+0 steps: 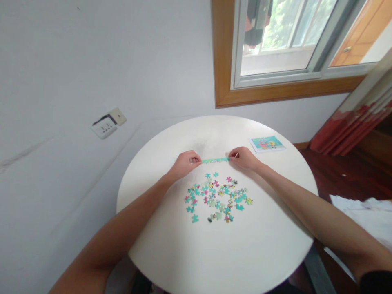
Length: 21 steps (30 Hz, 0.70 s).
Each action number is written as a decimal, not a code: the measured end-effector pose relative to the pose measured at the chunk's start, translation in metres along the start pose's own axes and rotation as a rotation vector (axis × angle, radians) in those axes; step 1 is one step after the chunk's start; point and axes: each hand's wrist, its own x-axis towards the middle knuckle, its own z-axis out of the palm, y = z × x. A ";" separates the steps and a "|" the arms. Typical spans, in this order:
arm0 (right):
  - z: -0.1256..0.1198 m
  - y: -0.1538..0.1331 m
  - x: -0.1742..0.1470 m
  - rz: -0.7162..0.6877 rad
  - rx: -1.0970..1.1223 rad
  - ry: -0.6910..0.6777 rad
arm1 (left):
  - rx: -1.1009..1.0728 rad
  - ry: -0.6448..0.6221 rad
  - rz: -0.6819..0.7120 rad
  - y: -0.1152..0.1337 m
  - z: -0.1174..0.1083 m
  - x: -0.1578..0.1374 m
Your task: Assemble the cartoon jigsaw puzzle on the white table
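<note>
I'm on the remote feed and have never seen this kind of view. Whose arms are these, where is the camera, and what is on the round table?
There is no machine here. The one picture comes from a camera worn on a person's head, looking forward and down, so both bare arms are that person's own. The left hand and the right hand each pinch one end of a thin strip of joined puzzle pieces, low over the white round table. Nearer the person lies a scatter of loose puzzle pieces, mostly teal and pink. A small picture card lies at the far right of the table. Behind are a wall, a wall socket and a window.
</note>
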 end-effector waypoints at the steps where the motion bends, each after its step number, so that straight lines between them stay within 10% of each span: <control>1: 0.000 0.000 0.000 0.000 0.000 -0.001 | 0.000 0.000 0.001 0.000 0.000 0.000; 7: -0.013 -0.012 -0.004 -0.039 -0.008 -0.032 | -0.007 -0.004 -0.025 0.002 0.000 0.000; 21: -0.047 -0.077 -0.055 -0.296 -0.168 -0.626 | 0.007 0.002 -0.026 0.000 0.001 0.001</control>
